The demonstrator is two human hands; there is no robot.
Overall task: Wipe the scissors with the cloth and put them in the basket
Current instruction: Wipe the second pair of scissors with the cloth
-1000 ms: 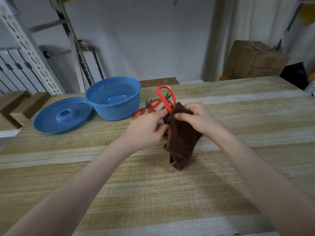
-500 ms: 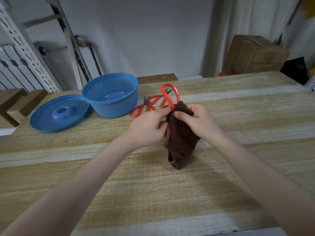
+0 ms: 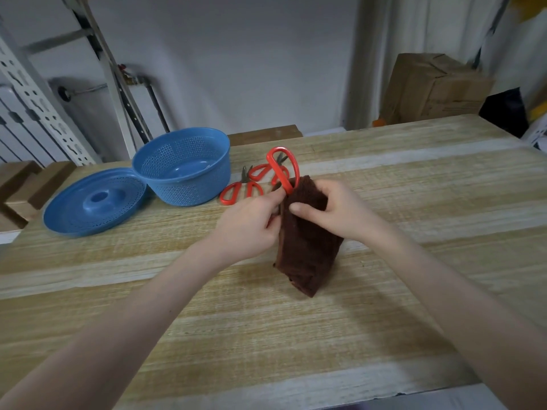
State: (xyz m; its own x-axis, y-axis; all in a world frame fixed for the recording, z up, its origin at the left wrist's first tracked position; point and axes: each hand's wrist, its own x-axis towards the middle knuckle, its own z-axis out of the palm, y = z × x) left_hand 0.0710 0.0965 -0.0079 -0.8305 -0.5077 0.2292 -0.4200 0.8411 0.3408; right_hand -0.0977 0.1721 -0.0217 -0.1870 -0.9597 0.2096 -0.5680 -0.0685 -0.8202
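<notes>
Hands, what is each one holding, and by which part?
The left hand pinches the scissors at the bottom of their red handle loop. The right hand grips the cloth near its top, around the scissors.

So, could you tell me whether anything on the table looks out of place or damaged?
Nothing stands out. The left hand pinches the held scissors, the right hand grips the cloth wrapped round them; the other scissors lie flat beside the upright basket, its lid next to it.

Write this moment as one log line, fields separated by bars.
step: wiping | left hand: pinches held scissors | right hand: grips cloth | basket: on table
</notes>
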